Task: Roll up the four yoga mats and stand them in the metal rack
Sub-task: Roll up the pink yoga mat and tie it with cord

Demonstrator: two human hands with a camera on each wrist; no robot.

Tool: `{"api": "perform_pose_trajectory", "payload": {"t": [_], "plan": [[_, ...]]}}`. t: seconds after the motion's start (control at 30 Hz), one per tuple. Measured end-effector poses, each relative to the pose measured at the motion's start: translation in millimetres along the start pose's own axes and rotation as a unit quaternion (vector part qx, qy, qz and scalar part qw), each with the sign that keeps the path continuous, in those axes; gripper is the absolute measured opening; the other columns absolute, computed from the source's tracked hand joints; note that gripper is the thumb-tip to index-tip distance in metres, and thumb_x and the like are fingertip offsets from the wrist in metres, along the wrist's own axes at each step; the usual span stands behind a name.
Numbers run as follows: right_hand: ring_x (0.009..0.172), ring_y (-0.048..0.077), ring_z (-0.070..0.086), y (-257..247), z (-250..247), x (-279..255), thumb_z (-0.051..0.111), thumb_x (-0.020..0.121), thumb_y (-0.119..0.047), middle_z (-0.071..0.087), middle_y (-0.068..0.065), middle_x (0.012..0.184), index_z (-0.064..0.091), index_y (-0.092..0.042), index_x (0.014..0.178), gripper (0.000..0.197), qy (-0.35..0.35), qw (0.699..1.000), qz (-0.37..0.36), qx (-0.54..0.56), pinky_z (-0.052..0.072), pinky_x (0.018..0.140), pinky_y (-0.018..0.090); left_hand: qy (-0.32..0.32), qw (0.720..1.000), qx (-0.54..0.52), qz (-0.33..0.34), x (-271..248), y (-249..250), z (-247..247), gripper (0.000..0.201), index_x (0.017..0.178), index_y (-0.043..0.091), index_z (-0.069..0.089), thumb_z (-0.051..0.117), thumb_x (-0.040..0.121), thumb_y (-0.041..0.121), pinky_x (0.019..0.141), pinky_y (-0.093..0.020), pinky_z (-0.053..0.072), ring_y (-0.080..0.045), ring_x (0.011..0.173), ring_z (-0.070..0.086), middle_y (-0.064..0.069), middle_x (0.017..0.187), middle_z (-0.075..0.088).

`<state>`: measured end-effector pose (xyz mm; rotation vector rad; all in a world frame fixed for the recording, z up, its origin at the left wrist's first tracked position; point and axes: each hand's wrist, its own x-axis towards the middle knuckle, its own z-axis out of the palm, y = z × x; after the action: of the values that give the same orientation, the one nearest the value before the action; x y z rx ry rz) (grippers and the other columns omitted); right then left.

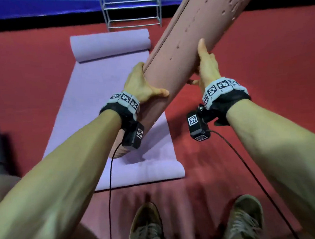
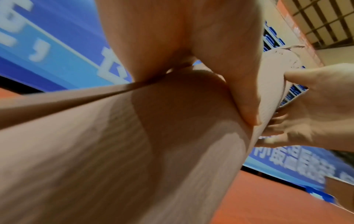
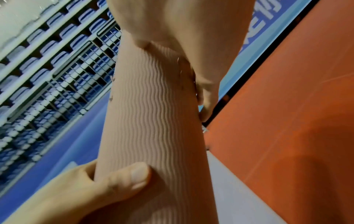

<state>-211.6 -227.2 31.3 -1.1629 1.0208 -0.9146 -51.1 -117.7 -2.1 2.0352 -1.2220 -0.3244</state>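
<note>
Pink rolled mat (image 1: 189, 48) slants from near left up to far right, off the red floor (image 1: 28, 76). Left hand (image 1: 141, 83) and right hand (image 1: 207, 63) both grip it, fingers wrapped round its sides. Beneath lies a purple mat (image 1: 98, 90), partly rolled at its far end. Metal rack (image 1: 132, 9) stands beyond, well apart.

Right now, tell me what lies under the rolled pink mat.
Under the rolled pink mat, gripped by both hands, lies the purple mat, partly unrolled on the red floor. The strip beneath it is hidden.
</note>
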Motion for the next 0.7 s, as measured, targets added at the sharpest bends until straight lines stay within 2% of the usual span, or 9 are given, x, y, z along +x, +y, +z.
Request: {"api": "perform_pose_trajectory", "payload": {"t": [0.07, 0.17, 0.23, 0.3, 0.37, 0.47, 0.57, 0.6, 0.7], "plan": [[0.117, 0.021, 0.057, -22.4, 43.1, -16.5, 0.068, 0.067, -0.070, 0.049, -0.001, 0.137, 0.030, -0.017, 0.135, 0.094, -0.056, 0.998, -0.030, -0.021, 0.056, 0.077, 0.046, 0.015, 1.000, -0.006, -0.012, -3.4, -5.1, -48.2, 0.103, 0.129, 0.015, 0.043, 0.093, 0.045, 0.048, 0.086, -0.030, 0.043, -0.020, 0.106, 0.055, 0.002, 0.118, 0.056], [0.111, 0.017, 0.061, -38.4, 96.9, -38.2, 0.078, 0.048, -0.068, 0.052, -0.005, 0.134, 0.028, -0.018, 0.138, 0.114, -0.109, 0.989, -0.088, -0.044, 0.058, 0.077, 0.047, 0.021, 0.999, 0.029, -0.008, -16.1, -15.9, -117.3, 0.128, 0.150, 0.018, 0.019, 0.096, 0.050, 0.033, 0.096, -0.021, 0.038, -0.019, 0.122, 0.049, -0.004, 0.140, 0.048], [0.108, 0.016, 0.063, -41.1, 135.0, -53.1, 0.084, 0.043, -0.065, 0.057, -0.007, 0.130, 0.032, -0.022, 0.135, 0.114, -0.149, 0.981, -0.119, -0.038, 0.059, 0.076, 0.048, 0.011, 0.997, 0.069, -0.020, -30.6, -25.4, -168.1, 0.131, 0.152, 0.022, 0.010, 0.095, 0.053, 0.025, 0.092, -0.017, 0.037, -0.019, 0.118, 0.051, -0.006, 0.140, 0.049], [0.109, 0.017, 0.064, -39.9, 169.0, -66.0, 0.089, 0.036, -0.067, 0.058, -0.005, 0.128, 0.035, -0.024, 0.134, 0.120, -0.174, 0.974, -0.140, -0.045, 0.058, 0.084, 0.047, -0.013, 0.995, 0.089, -0.049, -43.1, -30.6, -210.7, 0.131, 0.149, 0.026, 0.013, 0.096, 0.048, 0.030, 0.097, -0.028, 0.045, -0.025, 0.114, 0.058, -0.006, 0.132, 0.057], [0.116, 0.021, 0.059, -37.7, 204.7, -82.4, 0.088, 0.029, -0.072, 0.057, 0.000, 0.129, 0.033, -0.024, 0.137, 0.130, -0.205, 0.962, -0.170, -0.062, 0.053, 0.094, 0.046, -0.003, 0.994, 0.077, -0.082, -57.9, -36.0, -249.7, 0.128, 0.140, 0.027, 0.024, 0.095, 0.035, 0.041, 0.094, -0.041, 0.053, -0.023, 0.106, 0.064, -0.002, 0.121, 0.063], [0.123, 0.024, 0.052, -43.5, 244.6, -117.9, 0.087, 0.035, -0.064, 0.053, 0.005, 0.130, 0.032, -0.016, 0.141, 0.128, -0.241, 0.942, -0.212, -0.101, 0.047, 0.103, 0.042, 0.034, 0.993, 0.057, -0.095, -75.4, -41.7, -295.1, 0.121, 0.131, 0.026, 0.030, 0.098, 0.032, 0.036, 0.086, -0.045, 0.057, -0.022, 0.104, 0.067, -0.001, 0.117, 0.064], [0.126, 0.026, 0.050, -49.6, 281.4, -145.6, 0.089, 0.042, -0.055, 0.046, 0.009, 0.136, 0.025, -0.011, 0.146, 0.130, -0.290, 0.918, -0.238, -0.127, 0.042, 0.108, 0.041, 0.075, 0.992, 0.011, -0.097, -107.8, -49.2, -326.6, 0.111, 0.140, 0.016, 0.021, 0.090, 0.055, -0.004, 0.077, -0.051, 0.059, -0.033, 0.101, 0.067, -0.016, 0.121, 0.060], [0.127, 0.026, 0.049, -49.1, 291.2, -150.5, 0.090, 0.044, -0.054, 0.045, 0.009, 0.138, 0.024, -0.011, 0.147, 0.130, -0.300, 0.911, -0.247, -0.135, 0.042, 0.108, 0.041, 0.084, 0.992, -0.001, -0.097, -115.3, -56.6, -333.4, 0.108, 0.139, 0.015, 0.020, 0.086, 0.058, -0.010, 0.072, -0.050, 0.059, -0.033, 0.095, 0.068, -0.018, 0.120, 0.059], [0.129, 0.027, 0.046, -46.4, 319.9, -165.1, 0.091, 0.052, -0.049, 0.041, 0.009, 0.140, 0.022, -0.011, 0.147, 0.124, -0.330, 0.894, -0.256, -0.162, 0.040, 0.109, 0.041, 0.113, 0.986, -0.015, -0.124, -131.7, -82.3, -350.8, 0.109, 0.139, 0.016, 0.021, 0.088, 0.056, -0.007, 0.067, -0.043, 0.061, -0.027, 0.091, 0.069, -0.013, 0.115, 0.060]]}}
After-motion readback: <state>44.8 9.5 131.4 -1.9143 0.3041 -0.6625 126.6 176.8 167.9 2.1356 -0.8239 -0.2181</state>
